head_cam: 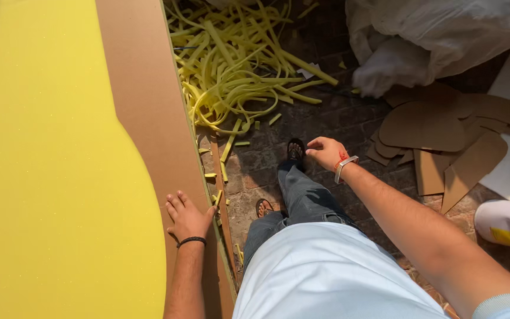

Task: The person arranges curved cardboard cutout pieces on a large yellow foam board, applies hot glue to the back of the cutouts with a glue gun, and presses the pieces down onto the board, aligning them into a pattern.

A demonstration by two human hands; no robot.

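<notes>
My left hand [186, 217] lies flat, fingers spread, on a brown cardboard sheet [146, 100] close to its right edge, beside a large yellow foam sheet [48, 171] that covers most of the board. A black band circles that wrist. My right hand [326, 152] hangs in the air over the brick floor with fingers loosely curled and nothing in it; a white band and a red thread sit on its wrist. Below are my legs in blue jeans [302, 198] and sandals.
A heap of yellow foam strips [240, 65] lies on the brick floor [337, 118] ahead. Cut brown cardboard pieces [444, 136] are piled at the right, with a white plastic sack [426, 35] behind them and a white roll [509, 223] at the right edge.
</notes>
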